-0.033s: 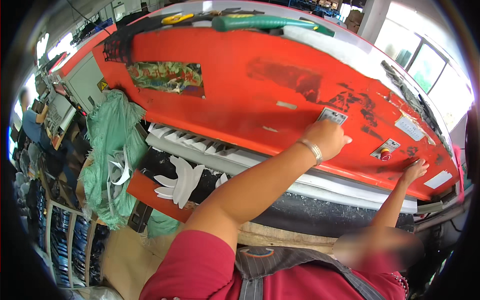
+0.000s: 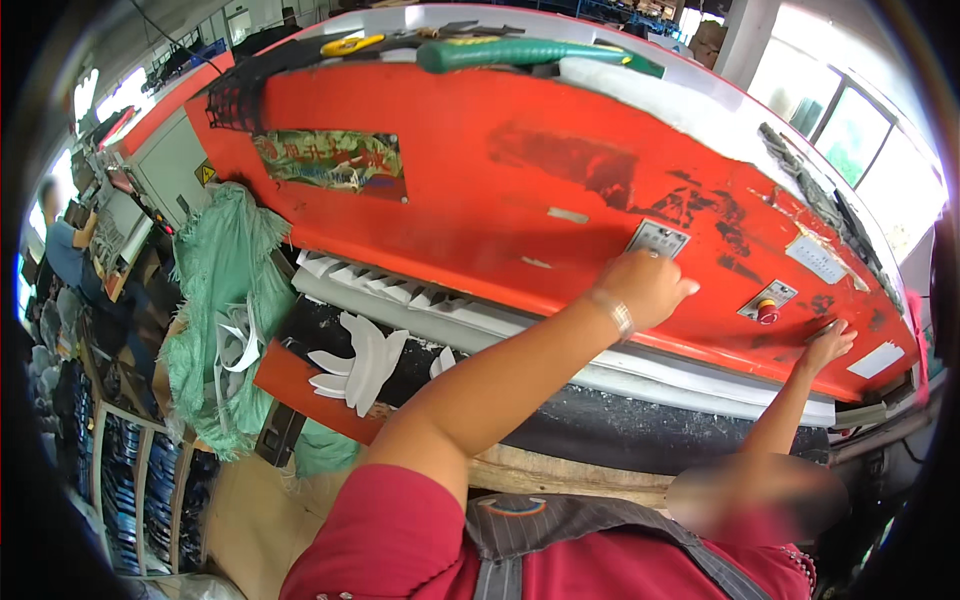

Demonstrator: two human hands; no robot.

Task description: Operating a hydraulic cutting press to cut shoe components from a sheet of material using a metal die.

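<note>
My left hand (image 2: 645,285), with a bracelet at its wrist, is at the lower edge of a metal control plate (image 2: 658,238) on the red machine front (image 2: 450,170). Its fingers curl in against the panel and the thumb sticks out to the right; what they hold or press is hidden. Farther right, my right hand (image 2: 828,345) is closed against the same front, at a small dark part I cannot make out. Between the hands is a red mushroom button (image 2: 767,313) on its plate. Below lie white curved cut pieces (image 2: 365,362) on a black surface.
A green-handled tool (image 2: 520,53) and a yellow-handled tool (image 2: 352,44) lie on top of the machine. White layered sheets (image 2: 700,385) run under the red front. At left hangs a green woven sack (image 2: 225,300), beside a rack of dark parts (image 2: 140,490). Another person (image 2: 65,245) stands far left.
The red front and the tools on it sit slightly lower in view, and my left hand has moved down a little with it. The white pieces and my right hand look almost unchanged.
</note>
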